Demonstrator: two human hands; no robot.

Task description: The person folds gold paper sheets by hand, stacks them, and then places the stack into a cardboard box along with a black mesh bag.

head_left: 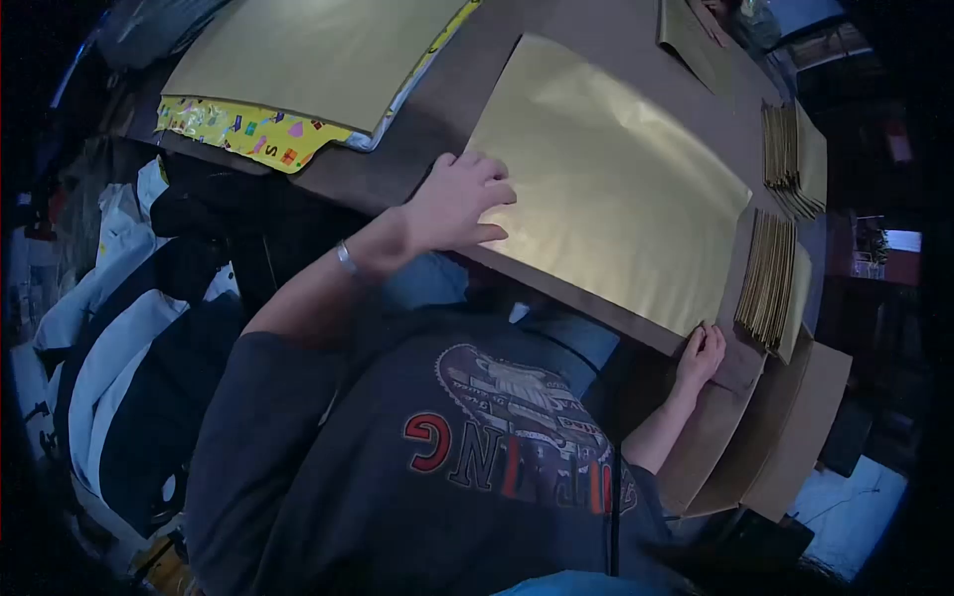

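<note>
A large gold-tan paper sheet (606,189) lies on the brown table in front of me, faintly creased and shiny. My left hand (462,204) is at its left edge, fingers slightly bent and thumb apart, with the fingertips over the sheet. A metal bracelet (346,258) circles that wrist. At the sheet's near right corner, my right hand (704,350) has its fingers curled together on the edge, closed on the paper. The underside of that grip is hidden.
Left on the table, another gold-tan sheet (298,50) lies over yellow printed wrapping (238,129). Folded gold-tan pieces stand in two bundles (780,149) (765,283) at right. An open cardboard box (785,427) sits below them. More folded paper (691,45) lies far right.
</note>
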